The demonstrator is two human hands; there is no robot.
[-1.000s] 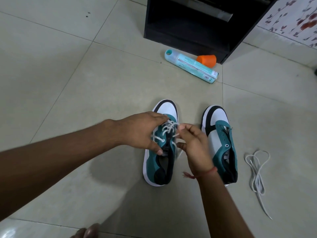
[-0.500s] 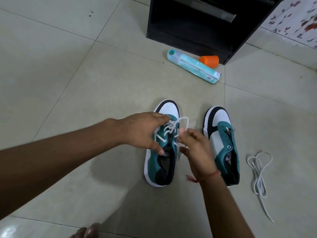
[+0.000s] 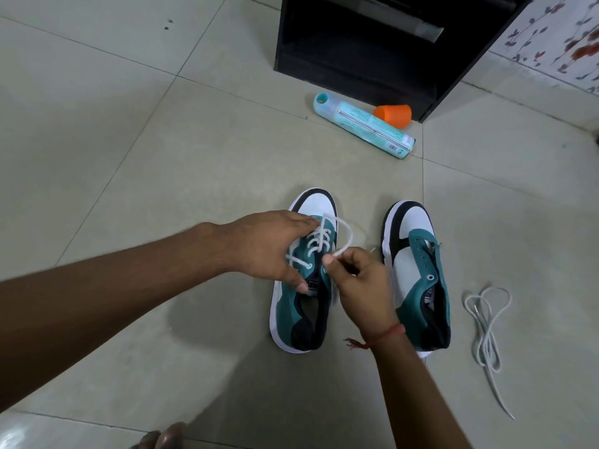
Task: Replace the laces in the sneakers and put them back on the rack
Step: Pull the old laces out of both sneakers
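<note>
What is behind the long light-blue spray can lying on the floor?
Behind the light-blue spray can lies an orange plastic cap on its side, and beyond it the black shoe rack. The can covers the cap's lower edge, so whether they touch cannot be told.

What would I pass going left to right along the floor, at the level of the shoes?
Left hand → laced shoe → right hand → unlaced shoe → loose lace.

Soft even daylight, faint arm shadows on floor (image 3: 97, 140), wide-angle edge bending
</note>
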